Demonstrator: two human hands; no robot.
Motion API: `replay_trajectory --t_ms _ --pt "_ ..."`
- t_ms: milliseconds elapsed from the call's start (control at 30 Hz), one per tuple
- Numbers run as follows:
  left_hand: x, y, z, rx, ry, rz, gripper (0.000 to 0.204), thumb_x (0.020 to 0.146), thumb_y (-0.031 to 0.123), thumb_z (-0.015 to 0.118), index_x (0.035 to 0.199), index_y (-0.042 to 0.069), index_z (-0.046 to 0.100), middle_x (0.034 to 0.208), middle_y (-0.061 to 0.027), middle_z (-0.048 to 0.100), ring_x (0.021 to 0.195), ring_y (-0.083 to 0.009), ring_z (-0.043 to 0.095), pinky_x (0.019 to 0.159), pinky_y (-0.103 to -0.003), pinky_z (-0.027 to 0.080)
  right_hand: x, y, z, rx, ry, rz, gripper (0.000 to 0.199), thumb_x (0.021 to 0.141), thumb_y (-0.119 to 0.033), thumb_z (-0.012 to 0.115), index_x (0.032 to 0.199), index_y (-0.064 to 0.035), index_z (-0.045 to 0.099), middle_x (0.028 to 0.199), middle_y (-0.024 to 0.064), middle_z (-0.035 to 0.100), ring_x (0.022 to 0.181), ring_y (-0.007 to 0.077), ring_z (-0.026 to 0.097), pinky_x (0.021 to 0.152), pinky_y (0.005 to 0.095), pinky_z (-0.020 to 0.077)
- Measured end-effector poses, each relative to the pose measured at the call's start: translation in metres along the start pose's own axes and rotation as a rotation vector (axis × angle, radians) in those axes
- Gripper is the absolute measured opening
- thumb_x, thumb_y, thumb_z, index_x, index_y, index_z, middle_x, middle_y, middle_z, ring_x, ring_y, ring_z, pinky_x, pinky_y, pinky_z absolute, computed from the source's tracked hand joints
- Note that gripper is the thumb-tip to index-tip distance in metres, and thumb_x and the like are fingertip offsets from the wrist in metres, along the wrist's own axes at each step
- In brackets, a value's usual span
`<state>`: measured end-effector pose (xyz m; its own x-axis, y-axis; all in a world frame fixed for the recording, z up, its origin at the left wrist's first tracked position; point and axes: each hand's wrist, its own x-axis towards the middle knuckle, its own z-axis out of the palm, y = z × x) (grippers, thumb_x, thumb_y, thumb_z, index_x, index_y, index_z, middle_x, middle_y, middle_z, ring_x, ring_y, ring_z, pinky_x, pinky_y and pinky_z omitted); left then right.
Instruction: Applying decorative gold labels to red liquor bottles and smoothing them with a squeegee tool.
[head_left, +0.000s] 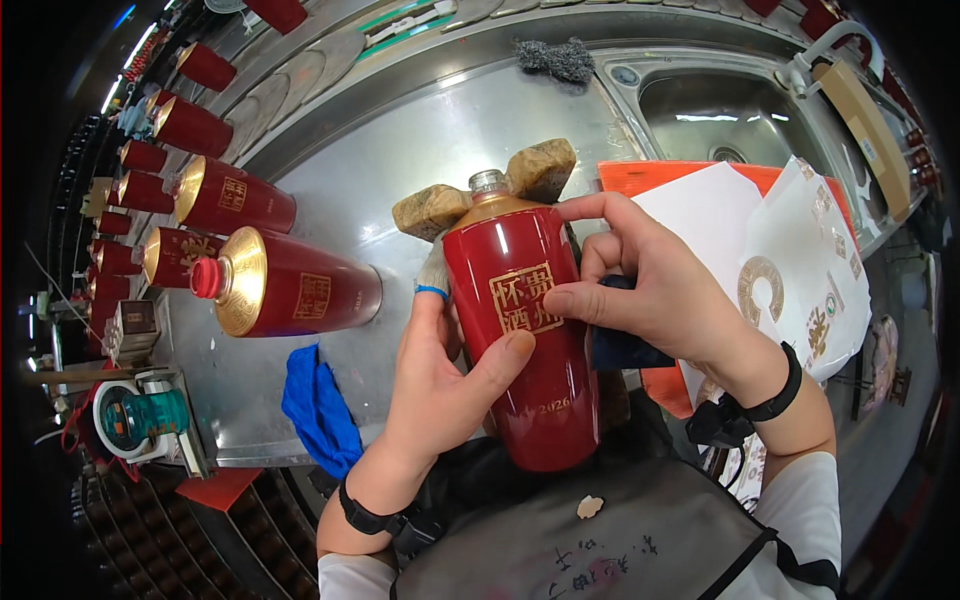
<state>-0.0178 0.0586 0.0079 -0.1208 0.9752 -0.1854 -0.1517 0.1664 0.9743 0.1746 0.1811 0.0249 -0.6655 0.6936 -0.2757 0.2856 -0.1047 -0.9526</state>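
Note:
A glossy dark red bottle (530, 390) with a gold shoulder and a gold square emblem lies before me, neck pointing away and base toward my apron. My left hand (445, 365) grips its left side, thumb on the front; a pale cover with a blue band sheathes one finger, partly hidden behind the bottle. On the other side, my right hand (655, 275) presses its thumb beside the emblem, the index finger reaching to the shoulder. The bottle's open glass neck (488, 181) sits between two worn brown blocks (432, 210). A dark blue cloth (625, 345) is below my right hand.
Red bottles, one with a red cap (300, 285), stand at left beside a blue cloth (318, 405). Printed white sheets (700, 215) lie on an orange board at right. Beyond are a sink (730, 115) and a grey scouring pad (555, 60). A tape dispenser (145, 418) stands lower left.

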Motion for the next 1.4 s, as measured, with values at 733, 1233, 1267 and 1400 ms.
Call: replay_trajectory --t_ms 733,1233,1267,1400 --pt "-0.001 -0.004 0.003 0.074 0.006 0.050 0.078 0.087 0.007 0.079 0.149 -0.001 0.033 0.134 -0.0148 0.060 0.121 -0.0194 0.062 0.104 -0.037 0.050 0.023 -0.059 0.000 -0.384 -0.099 -0.499 0.029 0.083 -0.008 0.074 0.111 -0.0009 0.068 0.095 0.0064 0.072 0.088 0.0114 0.068 0.080 0.0276 0.0550" --pt "0.001 -0.004 0.000 -0.106 -0.060 0.033 0.084 0.088 0.009 0.078 0.154 0.001 0.027 0.137 -0.0141 0.058 0.124 -0.0196 0.060 0.105 -0.038 0.050 0.029 -0.069 -0.015 -0.513 0.001 -0.431 0.026 0.086 -0.012 0.079 0.108 -0.0003 0.069 0.093 0.0028 0.071 0.084 0.0084 0.066 0.075 0.0234 0.0540" --pt "0.002 -0.003 -0.002 -0.066 -0.068 0.005 0.085 0.087 0.011 0.079 0.154 0.001 0.027 0.139 -0.0141 0.056 0.125 -0.0198 0.060 0.106 -0.039 0.049 0.028 -0.067 -0.020 -0.429 0.159 -0.414 0.026 0.086 -0.011 0.080 0.108 -0.0008 0.070 0.093 0.0020 0.071 0.084 0.0082 0.066 0.075 0.0229 0.0531" --pt "0.002 -0.005 -0.002 -0.088 -0.077 0.043 0.088 0.086 0.013 0.081 0.155 0.001 0.026 0.140 -0.0143 0.055 0.127 -0.0207 0.058 0.109 -0.039 0.047 0.021 -0.062 -0.019 -0.246 -0.001 -0.237 0.024 0.087 -0.012 0.079 0.106 -0.0009 0.069 0.090 0.0014 0.070 0.077 0.0069 0.064 0.069 0.0228 0.0523"
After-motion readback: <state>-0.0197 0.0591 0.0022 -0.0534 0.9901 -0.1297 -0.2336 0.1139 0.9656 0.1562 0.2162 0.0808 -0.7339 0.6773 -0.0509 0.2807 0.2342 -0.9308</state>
